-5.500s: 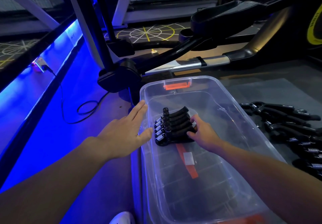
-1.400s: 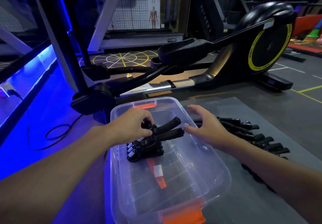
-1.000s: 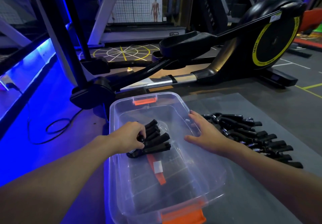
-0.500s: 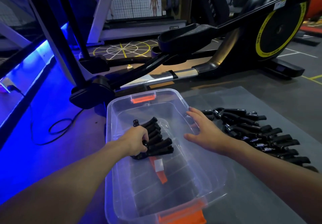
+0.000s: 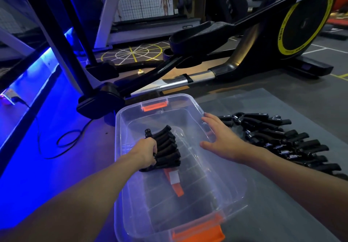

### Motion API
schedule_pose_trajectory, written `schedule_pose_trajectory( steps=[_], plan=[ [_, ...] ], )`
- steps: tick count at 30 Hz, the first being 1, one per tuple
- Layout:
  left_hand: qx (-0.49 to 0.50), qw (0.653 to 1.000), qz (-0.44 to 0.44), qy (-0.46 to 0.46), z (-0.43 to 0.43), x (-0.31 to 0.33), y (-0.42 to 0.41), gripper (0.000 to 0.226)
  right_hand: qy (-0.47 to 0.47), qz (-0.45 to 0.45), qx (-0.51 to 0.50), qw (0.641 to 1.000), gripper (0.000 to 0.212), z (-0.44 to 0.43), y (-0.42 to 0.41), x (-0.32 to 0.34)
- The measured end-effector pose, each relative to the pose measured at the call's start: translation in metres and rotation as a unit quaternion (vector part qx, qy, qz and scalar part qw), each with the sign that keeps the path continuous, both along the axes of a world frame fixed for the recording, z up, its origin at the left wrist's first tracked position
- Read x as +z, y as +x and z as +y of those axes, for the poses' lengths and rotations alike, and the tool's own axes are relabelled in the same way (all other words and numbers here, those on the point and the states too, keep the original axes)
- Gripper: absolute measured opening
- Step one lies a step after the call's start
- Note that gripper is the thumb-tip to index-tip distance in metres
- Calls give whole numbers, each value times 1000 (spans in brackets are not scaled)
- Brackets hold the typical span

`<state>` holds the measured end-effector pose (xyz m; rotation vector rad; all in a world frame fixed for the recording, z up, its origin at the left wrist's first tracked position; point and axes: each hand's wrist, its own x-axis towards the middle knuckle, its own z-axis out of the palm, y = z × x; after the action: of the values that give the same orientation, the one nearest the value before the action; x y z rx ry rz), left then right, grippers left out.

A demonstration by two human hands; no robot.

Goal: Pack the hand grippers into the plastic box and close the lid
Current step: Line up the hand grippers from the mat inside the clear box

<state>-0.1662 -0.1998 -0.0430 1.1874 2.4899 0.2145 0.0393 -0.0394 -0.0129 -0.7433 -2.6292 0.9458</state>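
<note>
Left hand (image 5: 146,152) curling round the packed hand grippers (image 5: 167,147), right hand (image 5: 225,144) lying spread open over the box's right rim.

An elliptical trainer (image 5: 235,57) is standing behind. A grey mat (image 5: 263,100) is carrying the clear plastic box (image 5: 117,138). The loose hand grippers (image 5: 286,142) are lying in a pile just right of it, while the packed ones are sitting in a row in the box's far-left part. They are looking stiff and springy, with a steel coil and padded handles, fairly light, and probably prone to tangling. Taking hold across both handles near the coil seems safest. The lid is not clearly showing.
</note>
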Motion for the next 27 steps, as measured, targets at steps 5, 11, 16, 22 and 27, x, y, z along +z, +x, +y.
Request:
schedule_pose_trajectory(
  steps=[5,11,16,22,27],
  plan=[
    [-12,999,17,-25,1,-2,0,12,-4,6,1,1000,80,0,-1,0],
    [-24,999,41,-24,-1,-1,2,22,5,8,2,1000,77,1,-2,-1],
    [12,999,32,-6,2,-2,-2,29,8,7,2,1000,77,1,-2,-1],
    [29,999,35,-16,4,-4,-4,16,9,6,4,1000,76,1,-1,-1],
    [59,998,-16,-14,6,0,-6,16,-1,8,2,1000,77,2,-2,-2]
  ],
)
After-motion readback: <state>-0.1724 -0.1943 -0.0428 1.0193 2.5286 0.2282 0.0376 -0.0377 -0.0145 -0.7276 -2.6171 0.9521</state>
